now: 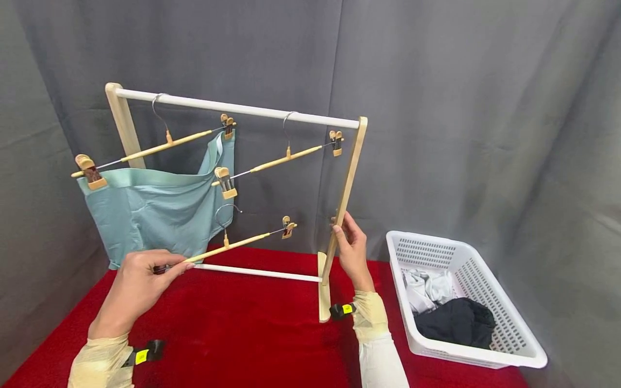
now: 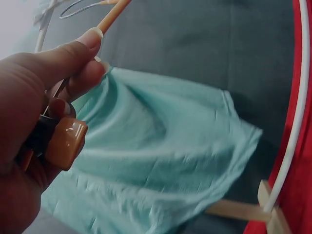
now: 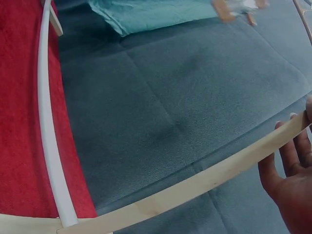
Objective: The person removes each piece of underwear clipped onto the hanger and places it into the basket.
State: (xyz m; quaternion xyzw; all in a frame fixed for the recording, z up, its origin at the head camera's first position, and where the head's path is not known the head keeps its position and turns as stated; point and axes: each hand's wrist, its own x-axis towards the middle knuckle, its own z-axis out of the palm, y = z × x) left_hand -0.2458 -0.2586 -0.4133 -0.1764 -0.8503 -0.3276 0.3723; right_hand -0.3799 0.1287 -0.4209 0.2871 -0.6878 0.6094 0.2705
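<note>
At the far left, a pair of teal shorts (image 1: 160,205) hangs from a hanger (image 1: 174,142) on the rack's top rail (image 1: 218,106), a clip at each end of the waistband, so that the cloth's weight is shared and its upper edge is spread, sagging a little between. Below and in front of it, the left hand (image 1: 140,285) holds the loose hanger (image 1: 237,244) near one end, its grip pinching the rod between thumb and fingers; the left wrist view shows that end's clip (image 2: 66,144) just under the fingers. Held so near its end, the bar has its hook (image 1: 223,214) and far clip (image 1: 288,227) free, though it would probably tip easily. Next along, a bare hanger (image 1: 286,159) hangs by its hook from the same rail, slanted across it, likely because that single hook lets it swivel. Then comes the right upright (image 1: 347,183), which the right hand (image 1: 353,250) holds partway down, its grip pinching the wood with thumb on one side and fingers on the other, most likely to steady a light frame whose foot (image 1: 324,307) stands on the red surface (image 1: 233,334). Rightmost, a white basket (image 1: 475,353) stands beside the rack, with white cloth (image 1: 429,288) farther back and dark cloth (image 1: 456,323) nearer, its walls presumably there to keep the pieces together
</note>
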